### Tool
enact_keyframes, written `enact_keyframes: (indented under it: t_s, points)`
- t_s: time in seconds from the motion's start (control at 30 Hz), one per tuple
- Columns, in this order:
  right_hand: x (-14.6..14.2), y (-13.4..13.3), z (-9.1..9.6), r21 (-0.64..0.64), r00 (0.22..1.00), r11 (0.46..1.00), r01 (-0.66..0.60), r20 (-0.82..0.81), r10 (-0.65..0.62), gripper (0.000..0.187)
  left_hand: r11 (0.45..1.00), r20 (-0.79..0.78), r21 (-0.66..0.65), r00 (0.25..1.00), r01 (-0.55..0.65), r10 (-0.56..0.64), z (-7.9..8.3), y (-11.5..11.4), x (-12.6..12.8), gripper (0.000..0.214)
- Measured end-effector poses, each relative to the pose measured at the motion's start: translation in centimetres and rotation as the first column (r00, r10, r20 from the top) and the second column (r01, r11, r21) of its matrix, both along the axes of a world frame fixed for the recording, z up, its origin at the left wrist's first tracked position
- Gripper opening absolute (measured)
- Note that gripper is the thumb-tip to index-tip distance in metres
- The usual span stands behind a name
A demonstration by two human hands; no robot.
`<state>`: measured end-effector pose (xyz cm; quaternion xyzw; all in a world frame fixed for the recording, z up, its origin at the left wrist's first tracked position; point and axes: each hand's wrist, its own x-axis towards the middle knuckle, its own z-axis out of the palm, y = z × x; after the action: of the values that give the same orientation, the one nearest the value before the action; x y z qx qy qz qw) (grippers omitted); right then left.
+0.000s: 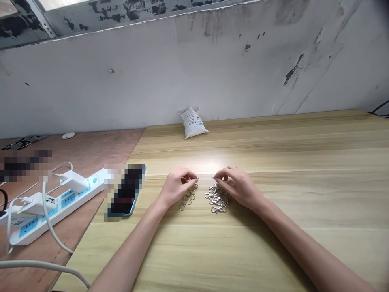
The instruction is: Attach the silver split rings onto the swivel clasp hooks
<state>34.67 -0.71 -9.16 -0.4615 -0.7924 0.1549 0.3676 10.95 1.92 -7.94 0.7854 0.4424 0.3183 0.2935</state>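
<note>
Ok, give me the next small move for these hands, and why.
Probably bring the right hand slightly toward the left hand. Each seems to pinch a small metal piece at its fingertips, and only a short gap separates them. The split key rings lie beside the left hand, and the lobster clasps lie beside the right.

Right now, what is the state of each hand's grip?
Left hand: closed, holding something too small to tell.
Right hand: closed on a small metal piece.

Left hand (pixel 178 187) by split rings (pixel 187 198), right hand (pixel 238 187) by lobster clasps (pixel 217 198), each seemingly pinching something tiny.
</note>
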Motion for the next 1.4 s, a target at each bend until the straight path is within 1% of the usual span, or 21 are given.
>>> enact_keyframes:
  t_s: [0.07,0.17,0.2,0.27,0.4,0.47,0.53,0.7,0.77,0.83,0.87,0.93,1.0,1.07,1.1,1.17,1.27,1.4]
  points:
    - [-0.3,-0.3,0.2,-0.093,0.992,0.996,-0.014,-0.13,0.002,0.011,1.0,0.041,-0.023,0.999,-0.007,0.008,0.2,-0.3,0.1,0.006]
    - [-1.0,-0.7,0.4,-0.254,0.946,0.963,-0.093,-0.323,0.006,0.018,0.999,0.085,-0.042,0.996,-0.01,0.013,0.6,-0.7,0.3,0.007]
    - [-1.3,-0.8,0.4,-0.285,0.933,0.951,-0.12,-0.361,0.01,0.022,0.999,0.104,-0.05,0.995,-0.004,0.009,0.8,-0.9,0.4,0.008]
    - [-1.7,-1.0,0.4,-0.304,0.918,0.939,-0.16,-0.395,0.028,0.028,0.998,0.136,-0.054,0.991,0.026,-0.018,1.1,-1.1,0.7,0.008]
    - [-2.2,-1.3,0.6,-0.3,0.908,0.923,-0.239,-0.406,0.103,0.033,0.993,0.159,0.031,0.981,0.11,-0.113,1.5,-1.5,1.1,0.003]
    - [-2.2,-1.4,0.7,-0.283,0.905,0.923,-0.262,-0.404,0.133,0.029,0.989,0.148,0.077,0.98,0.124,-0.134,1.6,-1.6,1.3,0.002]
    - [-2.2,-1.5,0.7,-0.253,0.909,0.932,-0.261,-0.391,0.148,0.025,0.988,0.128,0.094,0.983,0.122,-0.134,1.6,-1.6,1.4,0.002]
    - [-2.1,-1.5,0.8,-0.137,0.93,0.961,-0.239,-0.317,0.187,0.019,0.988,0.124,0.033,0.98,0.152,-0.155,1.6,-1.8,1.5,0.002]
    - [-2.1,-1.4,0.7,-0.108,0.937,0.968,-0.225,-0.297,0.184,0.019,0.985,0.124,0.0,0.977,0.175,-0.173,1.5,-1.9,1.5,0.002]
    - [-2.0,-1.3,0.4,-0.093,0.944,0.974,-0.206,-0.281,0.173,0.019,0.981,0.104,0.002,0.976,0.192,-0.191,1.3,-1.9,1.5,0.004]
    - [-1.9,-1.2,0.2,-0.087,0.947,0.976,-0.199,-0.275,0.169,0.019,0.98,0.081,0.037,0.977,0.195,-0.197,1.2,-1.8,1.5,0.005]
    - [-1.9,-1.2,-0.1,-0.084,0.949,0.978,-0.193,-0.271,0.164,0.019,0.963,-0.008,0.18,0.979,0.202,-0.204,0.9,-1.8,1.4,0.007]
    - [-1.9,-1.2,-0.2,-0.091,0.95,0.978,-0.189,-0.268,0.159,0.019,0.912,-0.133,0.346,0.974,0.219,-0.184,0.8,-1.8,1.4,0.009]
    - [-2.0,-1.3,-0.1,-0.096,0.951,0.978,-0.185,-0.269,0.154,0.019,0.856,-0.228,0.457,0.962,0.241,-0.15,0.8,-1.8,1.4,0.011]
    - [-2.0,-1.4,0.1,-0.095,0.949,0.978,-0.184,-0.276,0.152,0.019,0.836,-0.25,0.491,0.959,0.244,-0.134,0.9,-1.8,1.4,0.011]
    - [-2.1,-1.5,0.3,-0.089,0.942,0.979,-0.182,-0.3,0.148,0.019,0.813,-0.257,0.53,0.96,0.239,-0.115,1.0,-1.9,1.5,0.011]
    - [-2.2,-1.6,0.6,-0.118,0.931,0.976,-0.181,-0.34,0.131,0.018,0.805,-0.247,0.551,0.964,0.22,-0.095,1.3,-2.0,1.5,0.011]
    - [-2.2,-1.6,0.5,-0.2,0.896,0.962,-0.187,-0.435,0.084,0.018,0.792,-0.201,0.582,0.976,0.184,-0.08,1.5,-2.1,1.6,0.011]
